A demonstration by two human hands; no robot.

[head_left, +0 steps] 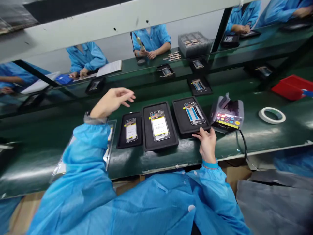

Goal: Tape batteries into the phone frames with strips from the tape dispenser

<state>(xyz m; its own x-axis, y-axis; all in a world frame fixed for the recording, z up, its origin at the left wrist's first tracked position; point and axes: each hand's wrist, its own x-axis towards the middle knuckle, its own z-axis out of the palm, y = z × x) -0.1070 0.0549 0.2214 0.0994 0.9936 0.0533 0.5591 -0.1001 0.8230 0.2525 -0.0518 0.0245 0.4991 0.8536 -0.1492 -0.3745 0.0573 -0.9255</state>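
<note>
My left hand (112, 101) is raised above the green bench, left of the trays, its fingers apart and slightly curled with nothing in them. My right hand (207, 142) grips the near right corner of a black foam tray (179, 120). In that tray lies a phone frame (194, 113) with blue and black strips. To its left, a second black tray (147, 130) holds a phone frame with a white battery (160, 126). Furthest left of the three is a smaller black tray (122, 133), bearing another phone frame (131, 130).
A tape dispenser machine (228, 114) stands right of the trays, then a white tape roll (272, 116) and a red bin (290, 87). Further trays, one near the back (199, 85), lie behind. A clear tray (111, 130) is under my left arm. People in blue sit opposite.
</note>
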